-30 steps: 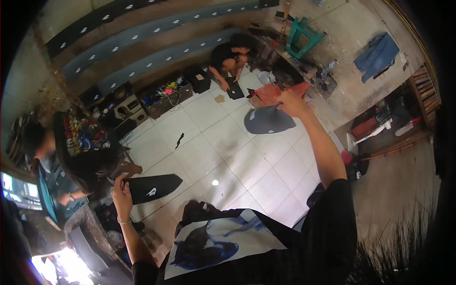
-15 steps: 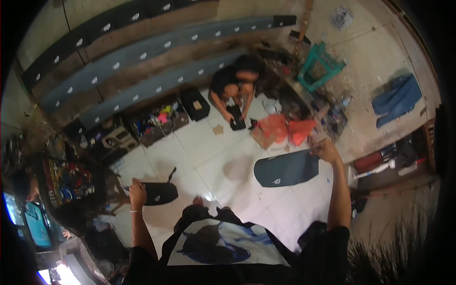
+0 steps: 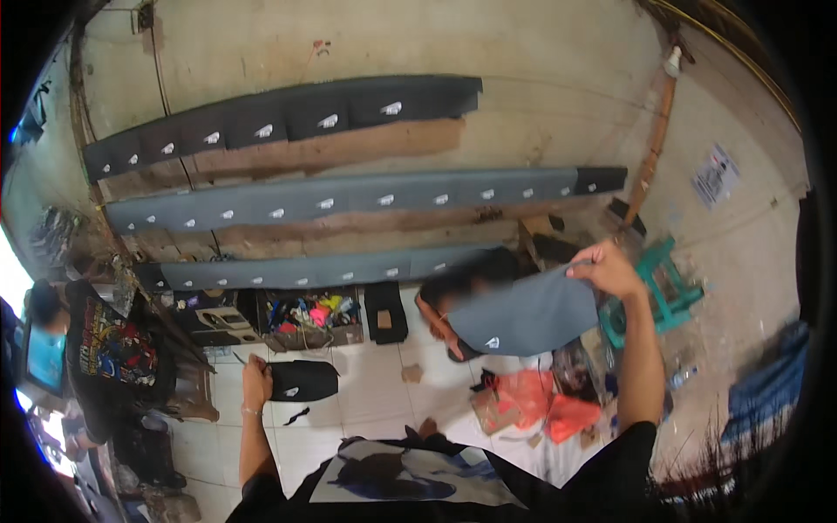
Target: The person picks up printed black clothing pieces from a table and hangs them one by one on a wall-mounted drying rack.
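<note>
My right hand (image 3: 608, 268) pinches the upper corner of a grey fabric panel (image 3: 527, 315) with a small white logo near its lower edge. The panel hangs out in front of me and covers part of a crouching person (image 3: 436, 318). Lower on the left, my left hand (image 3: 257, 381) is closed on a black fabric panel (image 3: 305, 381), which also bears a white mark. A thin pointed item (image 3: 239, 358) sticks out of that same fist; its kind is unclear. Similar panels hang along the wall in a top black row (image 3: 296, 122) and two mostly grey rows (image 3: 349, 199) below.
A crate of colourful scraps (image 3: 314, 318) and a stack of black pieces (image 3: 385, 315) stand by the wall. Orange plastic bags (image 3: 523, 397) lie on the tiled floor. A green stool (image 3: 654, 301) is at right. Another person (image 3: 113, 357) sits at far left.
My view has tilted up toward the wall. The grey panel in my right hand is raised and now overlaps the crouching person. My left hand still holds the black panel.
</note>
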Tool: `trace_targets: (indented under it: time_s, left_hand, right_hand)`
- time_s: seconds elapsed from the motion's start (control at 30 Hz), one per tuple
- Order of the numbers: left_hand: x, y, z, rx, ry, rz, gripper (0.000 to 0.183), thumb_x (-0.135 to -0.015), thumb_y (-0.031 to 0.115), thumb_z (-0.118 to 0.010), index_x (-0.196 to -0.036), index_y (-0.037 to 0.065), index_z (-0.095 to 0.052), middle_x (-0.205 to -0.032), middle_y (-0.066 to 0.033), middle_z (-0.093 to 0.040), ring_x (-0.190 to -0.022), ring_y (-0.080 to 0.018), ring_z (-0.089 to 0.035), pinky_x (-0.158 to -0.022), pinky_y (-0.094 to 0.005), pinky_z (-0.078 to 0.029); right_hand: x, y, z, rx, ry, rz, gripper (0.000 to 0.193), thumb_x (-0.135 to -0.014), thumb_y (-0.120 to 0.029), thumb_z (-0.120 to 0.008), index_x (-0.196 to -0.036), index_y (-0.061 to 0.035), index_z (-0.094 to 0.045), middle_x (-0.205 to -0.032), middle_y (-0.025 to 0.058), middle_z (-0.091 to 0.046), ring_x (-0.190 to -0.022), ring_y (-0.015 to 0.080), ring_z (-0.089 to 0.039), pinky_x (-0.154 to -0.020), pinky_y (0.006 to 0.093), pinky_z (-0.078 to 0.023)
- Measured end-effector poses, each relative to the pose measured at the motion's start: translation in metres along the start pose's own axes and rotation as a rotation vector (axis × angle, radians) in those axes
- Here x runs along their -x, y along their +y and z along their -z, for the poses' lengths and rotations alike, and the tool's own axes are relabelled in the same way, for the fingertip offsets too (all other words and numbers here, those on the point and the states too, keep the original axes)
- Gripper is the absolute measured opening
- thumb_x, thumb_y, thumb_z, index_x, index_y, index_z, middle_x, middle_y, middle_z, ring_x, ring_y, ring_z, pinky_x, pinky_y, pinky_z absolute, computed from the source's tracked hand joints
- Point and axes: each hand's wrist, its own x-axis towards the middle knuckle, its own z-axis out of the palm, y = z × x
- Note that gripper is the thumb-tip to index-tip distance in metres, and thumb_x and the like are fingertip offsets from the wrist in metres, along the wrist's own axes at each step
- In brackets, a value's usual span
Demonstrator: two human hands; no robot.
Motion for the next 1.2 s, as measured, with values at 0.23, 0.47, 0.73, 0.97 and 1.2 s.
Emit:
trace_targets:
  time_s: [0.23,0.47,0.73,0.97,1.2]
  left_hand:
    - [-0.011,0.060,-0.012,0.014,0.037,0.320,0.020,-0.076,0.000,-0.059,-0.093,-0.001,-0.049,-0.085,-0.0215,-0.062,-0.084,-0.0390,-0.060,-0.074,-0.0451,-0.046]
    - [-0.026,0.048,-0.060,0.082,0.122,0.471,0.024,-0.073,-0.004,-0.060,-0.094,-0.004,-0.050,-0.087,-0.0240,-0.064,-0.085,-0.0420,-0.061,-0.075,-0.0440,-0.049]
    - [-0.067,0.071,-0.046,-0.014,0.166,0.518,0.020,-0.072,-0.005,-0.057,-0.090,-0.005,-0.048,-0.084,-0.0243,-0.062,-0.082,-0.0415,-0.061,-0.072,-0.0435,-0.048]
    - [-0.053,0.100,-0.044,-0.049,0.224,0.568,0.019,-0.074,-0.004,-0.057,-0.090,-0.003,-0.048,-0.083,-0.0235,-0.062,-0.082,-0.0398,-0.061,-0.071,-0.0433,-0.048]
    - [-0.027,0.128,-0.068,-0.186,0.200,0.600,0.022,-0.073,0.001,-0.059,-0.090,-0.002,-0.047,-0.079,-0.0220,-0.061,-0.076,-0.0413,-0.058,-0.068,-0.0458,-0.046]
  right_hand:
    - [-0.192,-0.105,0.166,0.018,0.062,0.407,0.011,-0.076,-0.014,-0.072,-0.079,-0.0040,-0.068,-0.066,-0.0021,-0.061,-0.055,0.0055,-0.052,-0.051,0.0216,-0.041]
    - [-0.305,-0.170,0.258,-0.105,0.192,0.626,0.027,-0.084,-0.021,-0.067,-0.104,-0.0032,-0.065,-0.083,-0.0013,-0.065,-0.067,0.0063,-0.057,-0.055,0.0211,-0.043]
    - [-0.458,-0.076,0.223,-0.351,0.169,0.465,0.031,-0.087,-0.014,-0.064,-0.116,-0.0036,-0.060,-0.090,0.0034,-0.065,-0.074,0.0095,-0.060,-0.060,0.0237,-0.049]
    - [-0.510,-0.008,0.177,-0.608,0.088,0.397,0.032,-0.086,-0.010,-0.065,-0.116,-0.0044,-0.060,-0.087,0.0052,-0.066,-0.070,0.0100,-0.062,-0.060,0.0252,-0.052]
    - [-0.533,0.010,0.158,-0.758,0.083,0.493,0.033,-0.085,-0.007,-0.064,-0.118,-0.0024,-0.058,-0.085,0.0042,-0.066,-0.067,0.0095,-0.061,-0.059,0.0241,-0.051]
